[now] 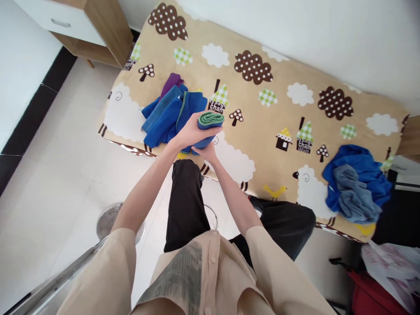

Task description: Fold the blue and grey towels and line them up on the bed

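At far left, one wooden cabinet (pixel 108 26) with one white drawer is seen. Next, on a patterned sheet (pixel 285 116), one heap of blue cloths (pixel 164 120) is laid in loose folds, with one purple cloth (pixel 171 83) showing at its back; the blue pieces overlap, so their number cannot be told.

Just in front of that heap, one rolled blue cloth (pixel 211 118) with a green inner face is held up, its coiled end turned upward. It is gripped snugly around its upper part by the left hand (pixel 190 133) and held lower down by the right hand (pixel 207 152). The step in hand is judged to be rolling, or the firming of a finished roll; for the next move, steady pressure from both hands would be called for, so that the layers are not loosened.

Well apart at right, one crumpled heap is left unfolded: one grey-blue cloth (pixel 354 192) is spread over bright blue fabric (pixel 367 166), whose pieces cannot be counted.
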